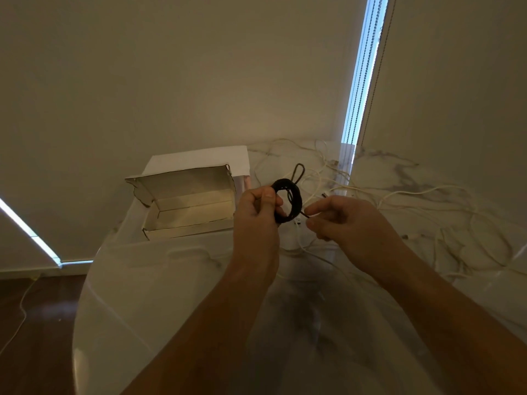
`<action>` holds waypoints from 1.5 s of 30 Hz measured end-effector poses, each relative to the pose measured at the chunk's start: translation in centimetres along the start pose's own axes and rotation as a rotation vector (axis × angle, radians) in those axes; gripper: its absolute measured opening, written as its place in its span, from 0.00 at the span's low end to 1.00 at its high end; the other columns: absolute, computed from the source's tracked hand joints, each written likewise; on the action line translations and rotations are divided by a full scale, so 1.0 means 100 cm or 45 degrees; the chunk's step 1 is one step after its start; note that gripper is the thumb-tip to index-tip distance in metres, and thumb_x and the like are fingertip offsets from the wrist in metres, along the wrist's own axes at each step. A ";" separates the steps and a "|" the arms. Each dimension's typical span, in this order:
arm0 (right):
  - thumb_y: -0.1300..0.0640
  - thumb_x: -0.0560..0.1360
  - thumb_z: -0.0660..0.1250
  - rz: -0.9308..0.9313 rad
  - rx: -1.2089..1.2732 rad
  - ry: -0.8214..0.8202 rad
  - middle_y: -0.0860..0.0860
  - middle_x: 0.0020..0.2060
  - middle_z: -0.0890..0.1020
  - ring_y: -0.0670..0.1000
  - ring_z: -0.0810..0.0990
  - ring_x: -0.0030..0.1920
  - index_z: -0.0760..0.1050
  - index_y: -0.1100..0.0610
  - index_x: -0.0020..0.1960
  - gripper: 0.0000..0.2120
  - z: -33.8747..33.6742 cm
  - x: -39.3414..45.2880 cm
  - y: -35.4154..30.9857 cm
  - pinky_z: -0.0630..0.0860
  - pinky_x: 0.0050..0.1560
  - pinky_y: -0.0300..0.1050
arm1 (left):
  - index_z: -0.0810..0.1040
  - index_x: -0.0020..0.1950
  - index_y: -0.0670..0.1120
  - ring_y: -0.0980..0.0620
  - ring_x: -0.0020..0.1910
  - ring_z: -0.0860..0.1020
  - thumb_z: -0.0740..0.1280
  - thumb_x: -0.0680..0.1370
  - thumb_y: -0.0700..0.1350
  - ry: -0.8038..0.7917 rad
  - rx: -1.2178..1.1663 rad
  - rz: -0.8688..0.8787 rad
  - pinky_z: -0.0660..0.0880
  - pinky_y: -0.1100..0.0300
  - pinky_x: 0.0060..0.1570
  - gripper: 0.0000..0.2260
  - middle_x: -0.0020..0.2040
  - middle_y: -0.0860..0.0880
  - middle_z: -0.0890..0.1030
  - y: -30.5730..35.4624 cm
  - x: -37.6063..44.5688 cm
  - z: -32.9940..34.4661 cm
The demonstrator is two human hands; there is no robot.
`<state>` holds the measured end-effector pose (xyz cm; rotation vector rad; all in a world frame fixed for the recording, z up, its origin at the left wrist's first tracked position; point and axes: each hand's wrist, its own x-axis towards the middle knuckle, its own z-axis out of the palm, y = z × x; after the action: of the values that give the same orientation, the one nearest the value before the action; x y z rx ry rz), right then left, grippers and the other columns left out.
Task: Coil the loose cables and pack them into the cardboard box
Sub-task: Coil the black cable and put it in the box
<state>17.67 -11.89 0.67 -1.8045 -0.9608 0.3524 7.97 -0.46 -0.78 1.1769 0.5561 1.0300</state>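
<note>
While the left hand point(258, 208) grips the black cable coil point(288, 205) upright above the marble table point(171, 280), thumb over its rim, the right hand point(346, 220) pinches the coil's loose end. Open cardboard box point(188, 206) sits just left; white cables point(399, 201) sprawl right.

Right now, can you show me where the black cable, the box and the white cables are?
black cable point(296, 199): head view, right side of the coiled ring.
cardboard box point(188, 230): head view, near front wall.
white cables point(413, 195): head view, loose strand on the table.
</note>
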 end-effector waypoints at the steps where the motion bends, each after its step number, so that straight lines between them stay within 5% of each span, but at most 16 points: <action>1: 0.55 0.74 0.73 -0.011 -0.093 -0.014 0.44 0.35 0.85 0.41 0.82 0.35 0.83 0.47 0.48 0.05 -0.002 0.000 0.000 0.75 0.41 0.38 | 0.76 0.50 0.42 0.57 0.35 0.74 0.59 0.84 0.41 0.020 -0.031 0.003 0.75 0.59 0.48 0.07 0.38 0.49 0.76 0.002 0.001 -0.001; 9: 0.52 0.71 0.71 0.095 -0.572 0.023 0.43 0.33 0.80 0.44 0.79 0.37 0.78 0.48 0.36 0.06 -0.015 -0.002 0.000 0.71 0.37 0.42 | 0.73 0.53 0.39 0.55 0.36 0.74 0.59 0.84 0.40 0.123 -0.321 0.025 0.78 0.59 0.50 0.06 0.37 0.48 0.75 0.018 0.018 -0.014; 22: 0.54 0.71 0.70 0.253 -0.702 0.013 0.47 0.31 0.80 0.47 0.78 0.35 0.77 0.53 0.34 0.08 -0.032 -0.001 0.002 0.66 0.33 0.41 | 0.75 0.51 0.37 0.56 0.35 0.76 0.59 0.84 0.38 0.002 -0.518 -0.133 0.80 0.63 0.46 0.07 0.38 0.47 0.76 0.027 0.015 -0.012; 27: 0.56 0.72 0.70 0.210 -0.661 -0.013 0.47 0.33 0.80 0.46 0.78 0.35 0.78 0.50 0.39 0.04 -0.033 0.000 0.002 0.67 0.33 0.41 | 0.76 0.62 0.35 0.53 0.40 0.76 0.58 0.83 0.36 -0.089 -0.626 -0.259 0.81 0.54 0.55 0.11 0.40 0.45 0.77 0.032 0.014 -0.013; 32: 0.58 0.73 0.69 0.142 -0.596 -0.035 0.47 0.31 0.81 0.46 0.78 0.30 0.78 0.45 0.42 0.07 -0.033 0.000 0.002 0.69 0.30 0.39 | 0.77 0.61 0.41 0.51 0.48 0.79 0.59 0.84 0.40 -0.098 -0.569 -0.328 0.74 0.46 0.66 0.09 0.46 0.46 0.78 0.033 0.014 -0.014; 37: 0.59 0.73 0.71 0.206 -0.360 -0.057 0.49 0.31 0.85 0.49 0.84 0.33 0.81 0.49 0.41 0.05 -0.033 0.005 0.007 0.83 0.45 0.53 | 0.77 0.68 0.47 0.57 0.53 0.77 0.60 0.84 0.44 -0.109 -0.469 -0.338 0.66 0.59 0.59 0.14 0.46 0.54 0.81 0.029 0.015 -0.014; 40: 0.63 0.73 0.72 0.267 -0.147 -0.066 0.53 0.34 0.86 0.51 0.86 0.37 0.82 0.57 0.42 0.02 -0.031 0.006 0.006 0.83 0.51 0.52 | 0.77 0.68 0.43 0.56 0.46 0.79 0.59 0.84 0.40 -0.122 -0.588 -0.317 0.77 0.62 0.52 0.14 0.44 0.49 0.81 0.030 0.014 -0.012; 45: 0.69 0.75 0.69 0.406 0.494 -0.111 0.64 0.46 0.85 0.57 0.87 0.46 0.78 0.70 0.47 0.03 -0.022 0.005 0.002 0.82 0.53 0.46 | 0.74 0.68 0.39 0.54 0.46 0.78 0.57 0.84 0.37 -0.179 -0.578 -0.241 0.79 0.61 0.55 0.14 0.45 0.47 0.80 0.026 0.007 -0.006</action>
<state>19.44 -13.01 1.61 -1.5884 -0.6074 0.7677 6.88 0.56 1.55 0.7707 0.2939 0.8460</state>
